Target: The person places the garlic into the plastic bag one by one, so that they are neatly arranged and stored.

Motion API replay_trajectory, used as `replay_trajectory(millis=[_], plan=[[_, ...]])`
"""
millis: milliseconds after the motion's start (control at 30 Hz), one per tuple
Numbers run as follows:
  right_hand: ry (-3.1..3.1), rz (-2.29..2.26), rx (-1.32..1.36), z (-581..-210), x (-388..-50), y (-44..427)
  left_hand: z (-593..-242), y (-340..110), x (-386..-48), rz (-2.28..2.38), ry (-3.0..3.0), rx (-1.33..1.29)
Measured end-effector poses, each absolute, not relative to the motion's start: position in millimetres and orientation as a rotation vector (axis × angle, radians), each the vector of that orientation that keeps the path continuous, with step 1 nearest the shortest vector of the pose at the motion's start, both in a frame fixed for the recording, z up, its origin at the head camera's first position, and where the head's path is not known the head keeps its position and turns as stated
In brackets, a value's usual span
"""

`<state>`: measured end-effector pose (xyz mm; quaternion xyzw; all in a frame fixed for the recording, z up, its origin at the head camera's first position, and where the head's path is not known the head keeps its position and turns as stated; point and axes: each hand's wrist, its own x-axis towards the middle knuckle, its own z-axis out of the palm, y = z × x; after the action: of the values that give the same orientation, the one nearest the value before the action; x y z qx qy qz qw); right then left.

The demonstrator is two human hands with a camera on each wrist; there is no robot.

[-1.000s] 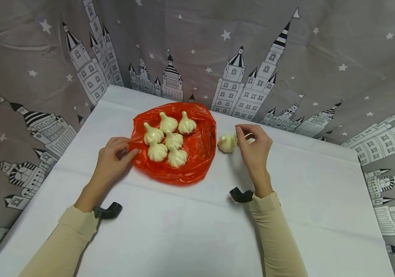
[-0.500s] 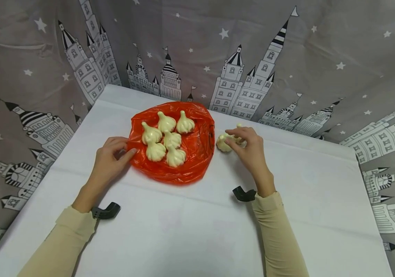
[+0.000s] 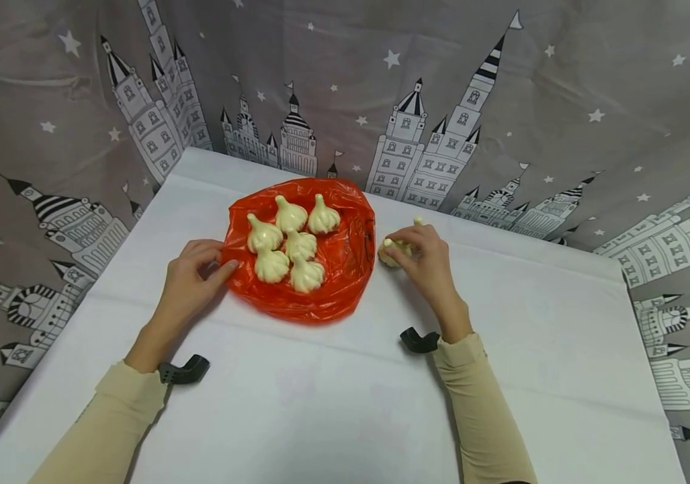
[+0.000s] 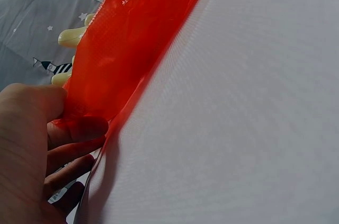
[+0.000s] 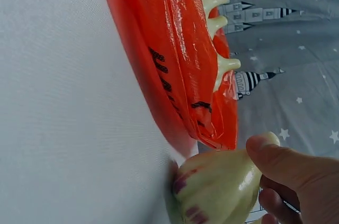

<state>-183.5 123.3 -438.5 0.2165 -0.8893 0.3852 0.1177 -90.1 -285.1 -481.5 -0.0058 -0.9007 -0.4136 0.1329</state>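
A red plastic bag (image 3: 353,269), its mouth spread wide, holds several pale garlic bulbs (image 3: 272,267) with their stems mostly upward. At the bag's left edge my left hand (image 3: 190,275) pinches the thin plastic between thumb and forefinger, as the left wrist view (image 4: 26,144) also shows. To the right of the bag, my right hand (image 3: 432,265) pinches another garlic bulb (image 5: 222,187) at its neck; purple streaks mark its lower part. This bulb is close beside the bag. Behind my right hand the stem of a further garlic bulb (image 3: 418,220) shows, the rest hidden.
A white cloth (image 3: 320,403) covers the table. Grey fabric printed with castles and stars (image 3: 345,81) hangs behind and at both sides. A black wrist mount (image 3: 186,370) sticks out from the left cuff, and a similar one (image 3: 420,341) from the right.
My right hand has shifted left and lowered its fingers around the bulb next to the bag, uncovering the stem behind. My left hand stays on the bag's edge.
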Motion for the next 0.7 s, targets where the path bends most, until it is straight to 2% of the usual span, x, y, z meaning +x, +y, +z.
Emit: replay_trajectory(millis=[367,700], plan=[[-2.501,1.166,0.482,-421,-179,130,-481,-286,-88,-1.180,-2.608,-0.038],[-2.476,1.182,0.447,-414,-178,130,-481,-284,-90,-1.192,-2.611,-0.029]])
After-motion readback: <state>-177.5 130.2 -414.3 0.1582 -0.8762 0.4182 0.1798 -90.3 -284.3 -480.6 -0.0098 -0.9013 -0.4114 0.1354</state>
